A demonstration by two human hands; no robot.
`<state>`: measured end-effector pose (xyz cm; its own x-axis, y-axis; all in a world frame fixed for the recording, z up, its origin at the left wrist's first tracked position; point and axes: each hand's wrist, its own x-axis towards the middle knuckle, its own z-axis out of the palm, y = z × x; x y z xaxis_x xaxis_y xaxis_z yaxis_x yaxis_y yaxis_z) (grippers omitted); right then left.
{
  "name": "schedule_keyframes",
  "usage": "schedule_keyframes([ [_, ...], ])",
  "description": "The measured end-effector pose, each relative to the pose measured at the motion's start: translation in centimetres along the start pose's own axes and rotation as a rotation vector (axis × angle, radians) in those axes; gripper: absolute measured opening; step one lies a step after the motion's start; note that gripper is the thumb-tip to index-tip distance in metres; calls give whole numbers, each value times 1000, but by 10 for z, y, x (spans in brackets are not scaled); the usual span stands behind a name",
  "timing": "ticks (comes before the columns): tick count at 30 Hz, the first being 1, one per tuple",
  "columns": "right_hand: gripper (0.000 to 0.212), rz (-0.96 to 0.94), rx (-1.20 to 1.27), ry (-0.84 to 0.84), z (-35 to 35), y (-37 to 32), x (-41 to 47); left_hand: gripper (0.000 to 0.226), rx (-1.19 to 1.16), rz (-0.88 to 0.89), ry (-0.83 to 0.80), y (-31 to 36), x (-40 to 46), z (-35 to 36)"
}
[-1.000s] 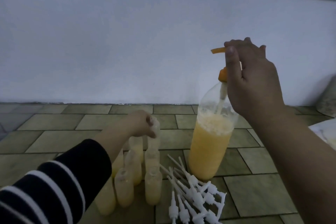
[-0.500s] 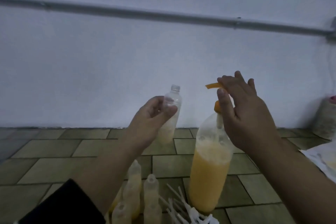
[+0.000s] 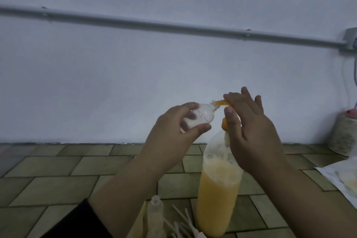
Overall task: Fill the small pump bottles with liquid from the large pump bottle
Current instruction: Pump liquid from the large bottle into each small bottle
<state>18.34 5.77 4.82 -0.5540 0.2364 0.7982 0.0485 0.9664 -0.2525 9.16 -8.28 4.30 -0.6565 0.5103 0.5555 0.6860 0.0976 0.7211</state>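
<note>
The left hand [image 3: 173, 131] grips a small clear bottle [image 3: 195, 117], thumb below and fingers curled over its far side, and holds it tilted so that its open neck points right and slightly up. The neck meets the tip of the orange spout [image 3: 222, 102] of the large pump bottle [image 3: 218, 189]; whether the spout tip sits inside the neck or only touches it cannot be told. The small bottle looks nearly empty, with a pale film inside.

The right hand [image 3: 251, 131] rests on the pump head with its fingers fairly straight and spread, the thumb hanging down in front of the orange collar [image 3: 224, 124]. The fingers lie over the rear of the spout rather than curling round it. The 2 hands are close together but do not touch.

The large pump bottle stands upright on the tiled floor [image 3: 58, 179], filled with yellow-orange liquid to about 2 thirds, foam above it.

At the bottom edge, just left of the large bottle, stands 1 more small bottle [image 3: 154, 216] with an open neck, and beside it lie white pump tops with thin tubes [image 3: 181, 224]. A grey conduit [image 3: 135, 23] runs across the white wall. At the far right stand a pale cylindrical object [image 3: 342, 135] and a sheet of white plastic [image 3: 340, 177].
</note>
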Motion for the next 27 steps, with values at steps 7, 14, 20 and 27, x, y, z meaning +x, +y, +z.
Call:
schedule_keyframes([
  [7, 53, 18, 14, 78, 17, 6, -11, 51, 177, 56, -18, 0, -1, 2],
  [14, 60, -25, -10, 16, 1, 7, 1, 53, 214, 67, -13, 7, 2, 1],
  [20, 54, -2, 14, 142, 15, 8, -5, 53, 285, 100, -2, 8, 4, 3],
  [27, 55, -9, 25, 75, 14, 8, -6, 54, 340, 94, 3, 6, -1, 4],
])
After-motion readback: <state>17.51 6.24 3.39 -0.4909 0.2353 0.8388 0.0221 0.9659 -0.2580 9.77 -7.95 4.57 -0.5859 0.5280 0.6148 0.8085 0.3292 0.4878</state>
